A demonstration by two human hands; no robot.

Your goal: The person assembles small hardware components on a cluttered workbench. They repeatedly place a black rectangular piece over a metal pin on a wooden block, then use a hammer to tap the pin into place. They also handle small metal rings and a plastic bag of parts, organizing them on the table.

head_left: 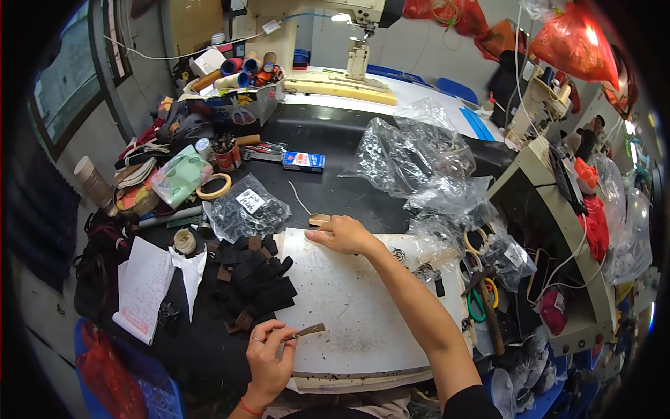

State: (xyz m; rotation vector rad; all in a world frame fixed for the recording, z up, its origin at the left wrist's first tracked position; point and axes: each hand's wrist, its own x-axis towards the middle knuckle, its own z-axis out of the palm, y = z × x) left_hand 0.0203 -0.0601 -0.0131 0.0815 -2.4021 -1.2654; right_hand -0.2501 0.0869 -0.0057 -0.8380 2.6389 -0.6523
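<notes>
"What's nearest us?"
"A black sleeve (474,403) at four o'clock, its right forearm (422,304) slanting across the pale board (335,286); take that as the clock's centre."
"And the hands?"
"The left hand (271,357), at eight o'clock, pinches a brown strip (312,329) by one end over the board's near-left part, probably to leave its length exposed. The right hand (345,236) lies at twelve, fingers at the far edge, perhaps steadying the board. Whether they grasp anything, I can't tell; a small wooden block (319,219) sits just beyond."
"Why the dark heap?"
"Those black pieces (272,292) lie between nine and ten, presumably for easy left-hand reach."
"Anything in the way?"
"The forearm hides some of the board's right side. A crumpled clear bag (419,164) spreads over the counter (335,197) around one o'clock. Green-handled scissors (477,307) crowd three; an open notebook (145,283) lies at nine, past the heap."
</notes>
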